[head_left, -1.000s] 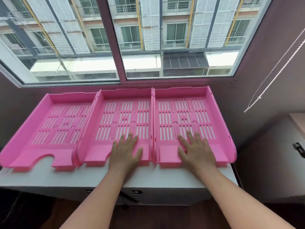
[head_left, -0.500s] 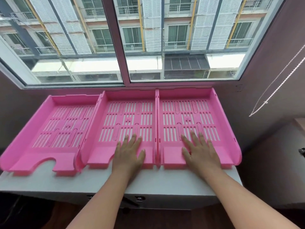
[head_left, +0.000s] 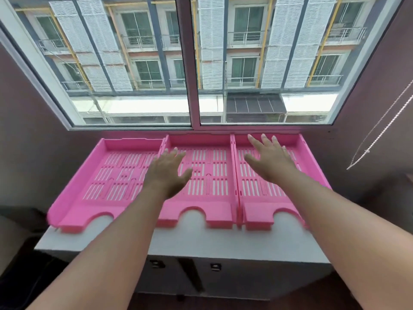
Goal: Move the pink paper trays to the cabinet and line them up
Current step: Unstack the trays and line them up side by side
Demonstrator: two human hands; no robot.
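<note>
Three pink paper trays lie side by side on the white cabinet top [head_left: 196, 238] under the window: the left tray [head_left: 96, 186], the middle tray [head_left: 210, 175] and the right tray [head_left: 263, 211]. The left tray's right wall tucks under the middle tray's edge. My left hand [head_left: 167, 173] hovers with fingers spread over the seam between the left and middle trays. My right hand [head_left: 268, 159] hovers with fingers spread over the back half of the right tray. Neither hand holds anything.
A large window [head_left: 190, 63] rises right behind the trays. A bead blind cord [head_left: 377, 130] hangs at the right. Dark walls close in on both sides. The cabinet front [head_left: 223, 276] has two small latches below the top.
Both hands have lifted off the front of the middle and right trays and moved toward the window. The view has shifted, showing the trays' front cutouts.
</note>
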